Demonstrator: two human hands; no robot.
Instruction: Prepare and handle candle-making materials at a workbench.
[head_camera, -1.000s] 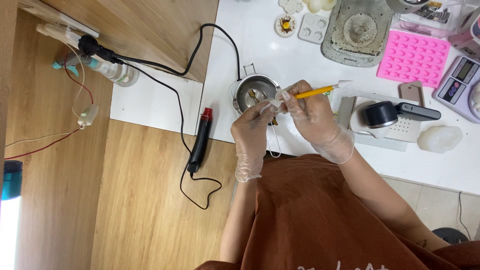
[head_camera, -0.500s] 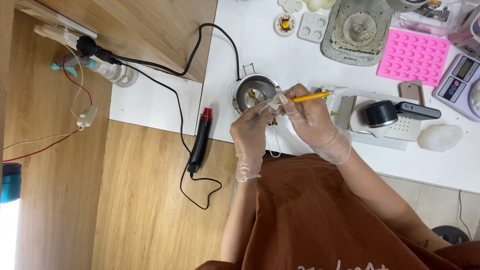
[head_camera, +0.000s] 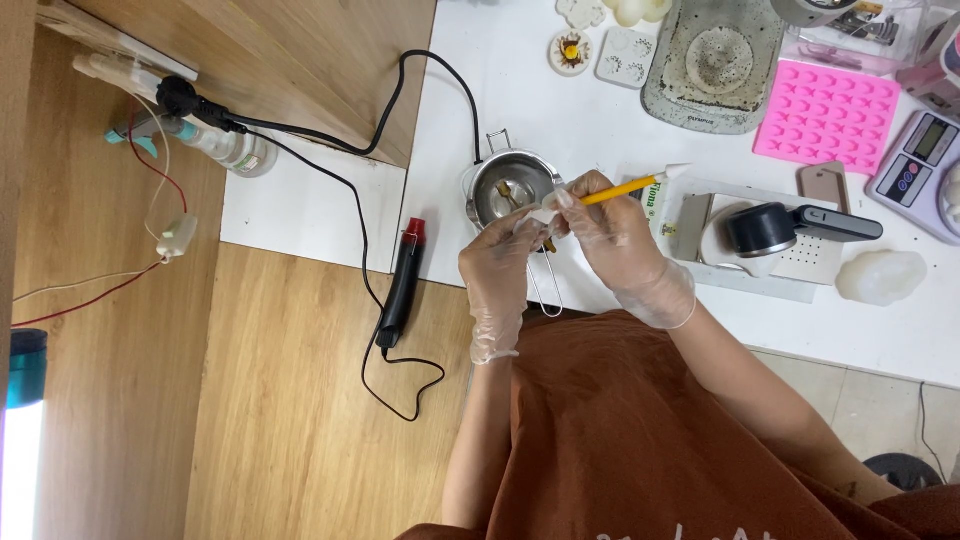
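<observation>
Fingers (head_camera: 562, 196) of the right hand (head_camera: 615, 235) pinched shut round a yellow-handled tool (head_camera: 622, 190), white tip pointing right and away, working end hidden at the fingertips. Left hand (head_camera: 497, 265) closed too, thumb and forefinger nipping a small white piece (head_camera: 543, 213), right against the tool's near end. Both hands in clear disposable gloves, meeting just over the near rim of a small metal pot (head_camera: 505, 187) at the bench (head_camera: 520, 90) edge. Something brownish in the pot's bottom; too small to tell what.

By the look of it, mid-way: the white piece in hand and under the tool, not yet set down or placed anywhere. How much shaping or cleaning is done, cannot tell; piece too small and half covered.

Further out: black heat gun (head_camera: 402, 280) with red nozzle left of the pot, cord looping off the bench. Right of the hands, a black-handled pan (head_camera: 770, 227) on a white stand, a whitish lump (head_camera: 880, 276), a pink mould (head_camera: 825, 115), a small scale (head_camera: 922, 165). Grey round-welled tray (head_camera: 712, 65) at the far edge.
</observation>
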